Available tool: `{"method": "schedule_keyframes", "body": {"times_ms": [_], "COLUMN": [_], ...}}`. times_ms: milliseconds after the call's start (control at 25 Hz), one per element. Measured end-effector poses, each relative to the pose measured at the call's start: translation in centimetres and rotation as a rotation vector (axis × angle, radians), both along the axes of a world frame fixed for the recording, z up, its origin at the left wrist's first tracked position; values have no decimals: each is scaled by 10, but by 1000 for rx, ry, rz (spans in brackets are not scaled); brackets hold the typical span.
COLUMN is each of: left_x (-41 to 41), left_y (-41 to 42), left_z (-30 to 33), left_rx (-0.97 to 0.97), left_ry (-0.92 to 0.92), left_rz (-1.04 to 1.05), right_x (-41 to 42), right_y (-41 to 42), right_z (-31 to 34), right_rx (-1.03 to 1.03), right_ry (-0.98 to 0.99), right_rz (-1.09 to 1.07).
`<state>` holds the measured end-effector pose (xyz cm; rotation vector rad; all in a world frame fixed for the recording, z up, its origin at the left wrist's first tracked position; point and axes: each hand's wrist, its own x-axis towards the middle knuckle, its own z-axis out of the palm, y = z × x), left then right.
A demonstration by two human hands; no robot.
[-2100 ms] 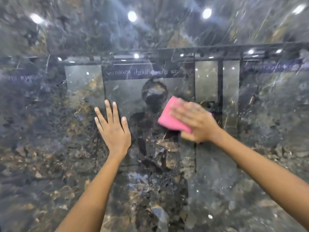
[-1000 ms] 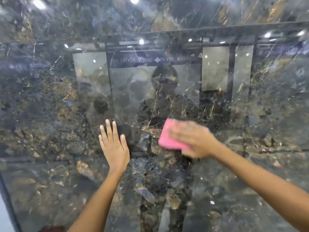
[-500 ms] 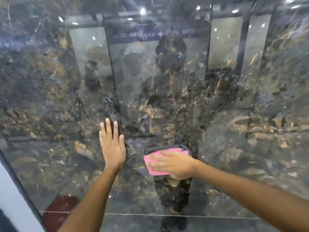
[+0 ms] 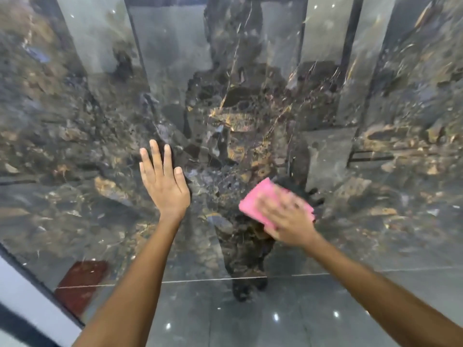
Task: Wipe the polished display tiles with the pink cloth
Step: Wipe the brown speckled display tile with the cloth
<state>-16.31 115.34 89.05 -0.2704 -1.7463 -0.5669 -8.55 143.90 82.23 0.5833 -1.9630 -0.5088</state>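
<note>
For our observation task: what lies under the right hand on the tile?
The pink cloth lies flat under the right hand, against the polished tile. The tile surface beneath the cloth is covered.

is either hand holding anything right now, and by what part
The right hand presses the pink cloth flat against the tile, fingers spread over its middle. The left hand holds nothing, resting open on the tile.

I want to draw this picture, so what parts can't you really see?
- Right hand, head view: its fingers are smeared by motion blur, so how they lie on the pink cloth is unclear.
- Pink cloth: its lower right part is hidden under that hand.
- Dark polished tile: cut off by the top and side edges.
- Red patch: a blurry reflection, cannot tell what it is.
</note>
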Motion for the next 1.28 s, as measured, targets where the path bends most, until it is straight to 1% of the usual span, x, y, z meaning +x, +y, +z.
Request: {"method": "schedule_keyframes", "body": {"times_ms": [40, 80, 120, 160, 200, 280, 320, 360, 400, 440, 480, 560, 600, 640, 680, 720, 760, 800, 840, 920, 960, 1000, 1040, 1080, 1160, 1200, 1240, 1280], "left_x": [0, 0, 0, -1, -1, -1, 0, 0, 0, 0, 0, 1, 1, 1, 1, 2, 2, 3, 6, 18, 25, 31, 33, 31, 21, 14, 9, 6], "left_y": [-1, -2, -2, -2, -2, -1, 0, 0, -1, -3, -5, -8, -9, -10, -11, -12, -11, -9, -5, 9, 13, 14, 10, -1, -27, -37, -43, -45], "left_z": [0, -1, -4, -7, -8, -6, -6, -6, -5, -5, -5, -7, -8, -8, -8, -6, -4, -4, -9, -37, -59, -84, -109, -131, -155, -159, -160, -161], "left_rx": [7, 12, 15, 13, 10, 12, 13, 14, 13, 10, 1, -24, -37, -52, -64, -74, -79, -64, -17, 134, 185, 183, 128, 36, -151, -221, -268, -281], "left_ry": [-2, 2, 11, 26, 39, 40, 39, 37, 34, 29, 26, 27, 29, 33, 38, 43, 40, 17, -30, -158, -224, -273, -298, -300, -251, -203, -157, -121], "left_rz": [-7, -17, -26, -28, -27, -36, -46, -54, -57, -64, -75, -84, -82, -81, -78, -74, -71, -69, -68, -47, -30, -15, -4, 2, 13, 20, 25, 29], "right_x": [9, 15, 20, 17, 13, -3, -12, -20, -26, -32, -36, -23, -10, 0, 8, 13, 17, 18, 19, 15, 13, 10, 6, 6, 17, 21, 25, 25], "right_y": [-7, -9, -8, -9, -14, -27, -37, -54, -73, -91, -105, -111, -99, -82, -64, -47, -33, -20, -9, 1, -2, -7, -13, -21, -33, -33, -31, -31], "right_z": [-31, -48, -45, -28, 5, 101, 142, 167, 170, 152, 112, 16, -19, -38, -40, -30, -10, 16, 47, 87, 86, 66, 28, -21, -107, -130, -135, -124], "right_rx": [240, 366, 380, 309, 149, -287, -488, -633, -667, -569, -362, 171, 396, 554, 607, 559, 430, 223, -28, -553, -708, -722, -634, -445, 79, 283, 369, 347], "right_ry": [-125, -205, -264, -235, -152, 91, 191, 255, 301, 305, 223, -73, -211, -319, -382, -390, -356, -282, -212, -19, 64, 111, 87, 9, -251, -322, -332, -294], "right_rz": [5, 17, 34, 59, 102, 173, 165, 138, 122, 117, 125, 67, 24, 17, 53, 97, 125, 132, 113, 53, 15, -35, -88, -129, -144, -121, -63, -21]}}
